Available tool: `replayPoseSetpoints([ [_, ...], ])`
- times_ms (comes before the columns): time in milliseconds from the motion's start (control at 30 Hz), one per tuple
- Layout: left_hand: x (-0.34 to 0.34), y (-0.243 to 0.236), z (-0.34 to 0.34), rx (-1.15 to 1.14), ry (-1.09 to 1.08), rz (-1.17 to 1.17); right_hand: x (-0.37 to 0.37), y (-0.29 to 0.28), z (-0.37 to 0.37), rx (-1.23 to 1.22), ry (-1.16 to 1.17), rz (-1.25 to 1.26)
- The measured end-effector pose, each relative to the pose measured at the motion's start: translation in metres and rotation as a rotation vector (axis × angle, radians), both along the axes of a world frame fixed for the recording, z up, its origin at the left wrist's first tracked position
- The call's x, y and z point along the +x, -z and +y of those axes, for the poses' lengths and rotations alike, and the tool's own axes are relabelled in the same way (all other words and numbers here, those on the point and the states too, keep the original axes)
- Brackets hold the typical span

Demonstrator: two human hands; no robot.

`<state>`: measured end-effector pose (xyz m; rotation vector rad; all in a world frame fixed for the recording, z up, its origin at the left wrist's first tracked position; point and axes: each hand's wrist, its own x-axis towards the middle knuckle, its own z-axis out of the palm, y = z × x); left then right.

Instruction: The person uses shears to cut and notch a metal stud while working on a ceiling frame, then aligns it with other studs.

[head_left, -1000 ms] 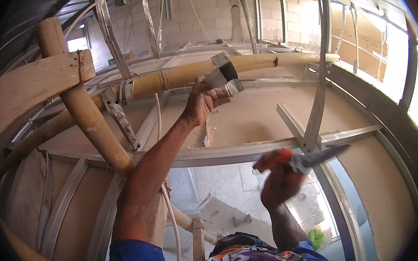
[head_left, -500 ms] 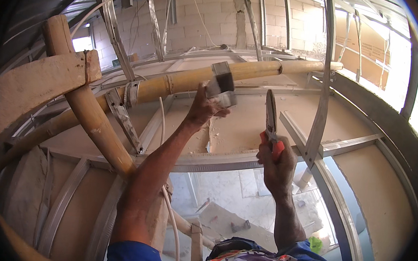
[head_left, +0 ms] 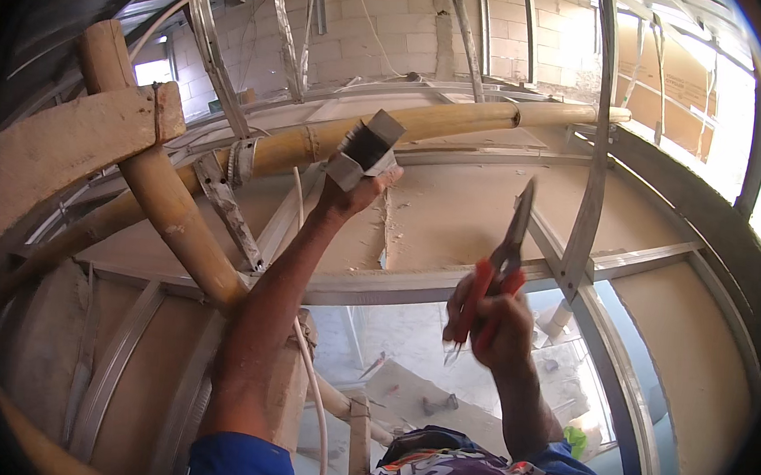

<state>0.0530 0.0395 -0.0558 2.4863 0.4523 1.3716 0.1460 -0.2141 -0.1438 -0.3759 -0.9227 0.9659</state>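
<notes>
My left hand (head_left: 352, 198) is closed round a short bent piece of metal channel (head_left: 383, 130), held up in front of the bamboo pole (head_left: 459, 125). The piece has bright flat faces with a dark hollow between them. To the right, my right hand (head_left: 504, 333) grips a pair of tin snips (head_left: 515, 229) by the red handles. Their blades point up and slightly right, and look closed together. The snips are apart from the metal piece. Beneath both hands lies a ceiling board (head_left: 462, 208) with crumbs and a crack on it.
Below me, an opening edged by metal channels (head_left: 626, 387) shows a floor (head_left: 414, 390) far down. An upright bamboo post (head_left: 178, 232) and a rough timber (head_left: 61, 131) stand at the left. A metal hanger strap (head_left: 589, 181) drops at the right. A pale cable (head_left: 308, 365) hangs by my left arm.
My left hand has shifted slightly left and turned the metal piece. My right hand has lowered a little; the snips now lean right, with their handles spread wider.
</notes>
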Motion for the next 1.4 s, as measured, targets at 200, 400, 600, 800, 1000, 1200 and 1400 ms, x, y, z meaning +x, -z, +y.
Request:
replayPoseSetpoints([
  [200,-0.008,-0.013,-0.003,-0.189,0.361,-0.228,-0.022,0.087,-0.034,-0.532,-0.276,-0.201],
  [400,-0.013,-0.032,-0.022,-0.27,0.467,-0.366,0.01,0.134,-0.061,-0.825,-0.436,-0.351],
  [600,-0.015,-0.037,-0.021,-0.203,0.407,-0.377,0.038,0.147,-0.072,-0.745,-0.581,-0.541],
  [800,-0.016,-0.034,-0.022,-0.028,0.243,-0.307,0.069,0.166,-0.107,-0.804,-0.401,-0.461],
  [1000,-0.007,-0.024,-0.027,-0.079,0.312,-0.41,0.057,0.163,-0.109,-0.756,-0.36,-0.282],
  [1200,-0.01,-0.014,-0.034,0.009,0.395,-0.427,0.037,0.154,-0.094,-0.427,-0.963,-0.293],
  [1400,0.013,-0.022,-0.042,0.429,0.15,-0.301,0.015,0.142,-0.093,-0.783,-0.373,-0.368],
])
